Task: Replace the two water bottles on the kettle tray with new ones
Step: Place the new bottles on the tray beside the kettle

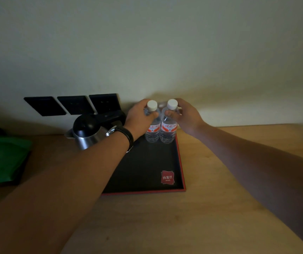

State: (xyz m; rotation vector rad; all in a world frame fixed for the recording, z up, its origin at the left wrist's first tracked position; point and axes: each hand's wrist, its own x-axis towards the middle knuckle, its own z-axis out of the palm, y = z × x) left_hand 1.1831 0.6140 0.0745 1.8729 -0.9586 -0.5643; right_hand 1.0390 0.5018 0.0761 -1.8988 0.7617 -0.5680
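Two clear water bottles with white caps and red labels stand upright, side by side, at the far right corner of the black kettle tray. My left hand grips the shoulder of the left bottle. My right hand grips the shoulder of the right bottle. A steel kettle with a black lid stands at the tray's far left, partly hidden behind my left wrist, which wears a black watch.
The tray has a red rim and a red logo near its front right corner and lies on a wooden desk. Three black wall plates sit behind the kettle. A green object lies at the left edge.
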